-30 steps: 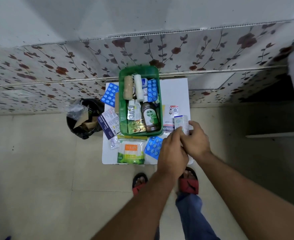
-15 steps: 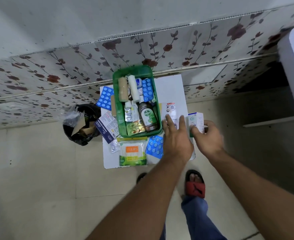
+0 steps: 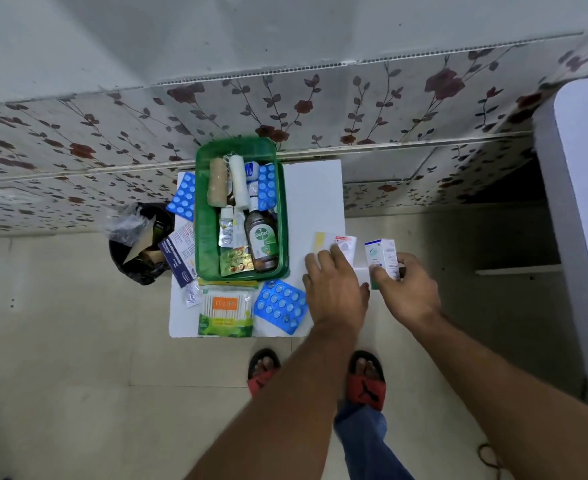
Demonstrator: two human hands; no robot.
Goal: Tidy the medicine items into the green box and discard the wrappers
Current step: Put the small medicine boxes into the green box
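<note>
At the near edge of the small white table (image 3: 315, 199) lies a pack of cotton buds (image 3: 225, 315), and just beside it, toward the right, a blue blister strip (image 3: 279, 305). The left hand (image 3: 334, 289) rests flat near the table's right edge, palm down, the fingers (image 3: 320, 263) spread and stretched out; their tips lie on a flat white sachet (image 3: 337, 243). The right hand (image 3: 407, 292) is just past the right edge of the table. Its thumb and fingers are closed around a small white medicine carton (image 3: 382, 259), which stands upright in the grip.

Farther on, the green box (image 3: 202, 237) sits at the middle of the table and reaches to the far edge. Inside it are a Dettol bottle (image 3: 261, 242), a tan bandage roll (image 3: 217, 181), a white gauze roll (image 3: 239, 183), and some blister strips. Another blue blister strip (image 3: 181, 197) lies at the far left corner, touching the box wall. A printed leaflet (image 3: 178, 252) hangs over the left edge. Beside that edge, on the floor, stands a black bin (image 3: 140, 242) with wrappers in it.
</note>
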